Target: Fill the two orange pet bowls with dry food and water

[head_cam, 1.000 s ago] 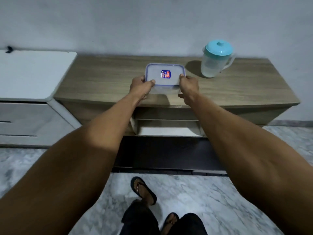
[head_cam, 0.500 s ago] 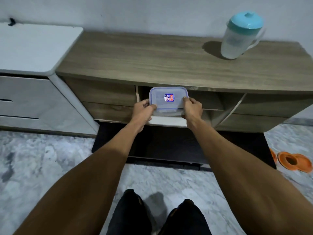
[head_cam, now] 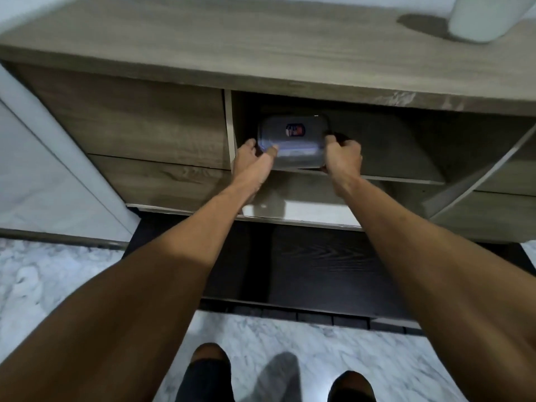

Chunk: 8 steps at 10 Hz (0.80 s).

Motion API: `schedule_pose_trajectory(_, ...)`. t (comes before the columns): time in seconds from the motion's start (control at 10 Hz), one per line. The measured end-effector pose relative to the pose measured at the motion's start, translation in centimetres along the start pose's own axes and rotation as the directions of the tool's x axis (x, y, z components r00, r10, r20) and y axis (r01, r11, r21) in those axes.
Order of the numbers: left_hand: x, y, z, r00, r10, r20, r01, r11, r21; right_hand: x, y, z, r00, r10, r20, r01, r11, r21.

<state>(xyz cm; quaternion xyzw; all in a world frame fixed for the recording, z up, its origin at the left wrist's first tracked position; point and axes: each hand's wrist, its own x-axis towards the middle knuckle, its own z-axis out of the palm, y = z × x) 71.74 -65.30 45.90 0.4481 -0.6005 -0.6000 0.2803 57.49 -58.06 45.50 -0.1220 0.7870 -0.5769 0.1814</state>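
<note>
Fingers: left hand point(head_cam: 253, 161) has its thumb laid on the near-left lid corner of the food container point(head_cam: 293, 140), the other fingers curled under and out of sight. Right hand point(head_cam: 342, 155) wraps the near-right end, fingers bent around the side wall. Both hands are closed on the box, one at each short end.

Reason for hold, judged: a two-handed end grip keeps the flat box level in the low opening, so the lid stays uppermost and the box clears the edge above.

Position: container sits in the upper open shelf point(head_cam: 391, 175) of the wooden cabinet, near its left divider; its base seems to rest on or just above the shelf board, cannot tell which. Lid is on, with a small red-and-blue label in the middle.

Hidden or unclear:
- Contents not visible; the compartment is dark, the lid murky.
- The jug point(head_cam: 490, 18) on the tabletop point(head_cam: 232, 42) is cut off by the top frame edge; only its pale lower body shows. Water level unreadable.
- Orange pet bowls: not in frame.
- Fingertips behind the box unseen.
</note>
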Motion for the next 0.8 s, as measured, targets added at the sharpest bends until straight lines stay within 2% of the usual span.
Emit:
schedule_pose_trajectory(0.1, 2.9, -1.1, 0.7, 0.999, 0.016, -0.046, -0.012, 0.996, 0.091, 2.9, 1.2, 1.7, 1.0, -0.014, 0.0, 0.014, 1.0, -0.011)
schedule_pose_trajectory(0.2, 5.0, -1.7, 1.1, 0.993, 0.046, -0.11, -0.024, 0.98, 0.196, 4.3, 2.0, 3.0, 0.996, -0.092, 0.018, 0.093, 0.994, -0.061)
schedule_pose_trajectory(0.3, 6.2, -1.9, 1.2, 0.993, 0.043, -0.106, -0.018, 0.973, 0.23, 5.3, 2.2, 4.2, 0.985, -0.173, 0.018, 0.173, 0.977, -0.124)
schedule_pose_trajectory(0.5, 6.4, -2.1, 1.4, 0.996, 0.001, -0.09, 0.018, 0.976, 0.216, 6.4, 3.3, 4.7, 0.984, -0.139, 0.116, 0.156, 0.974, -0.162)
schedule_pose_trajectory(0.6, 6.0, -1.5, 1.2, 0.997, -0.014, -0.081, 0.032, 0.975, 0.219, 5.8, 2.6, 4.6, 0.988, -0.138, 0.075, 0.156, 0.925, -0.346)
schedule_pose_trajectory(0.7, 5.4, -0.6, 0.7, 0.996, -0.08, -0.049, 0.089, 0.976, 0.2, 5.0, 1.7, 3.7, 0.995, -0.08, 0.065, 0.095, 0.955, -0.28)
schedule_pose_trajectory(0.8, 1.0, -1.8, -1.5, 0.989, -0.147, -0.007, 0.145, 0.972, 0.185, 1.1, 2.9, 0.6, 0.996, 0.067, 0.053, -0.059, 0.988, -0.141)
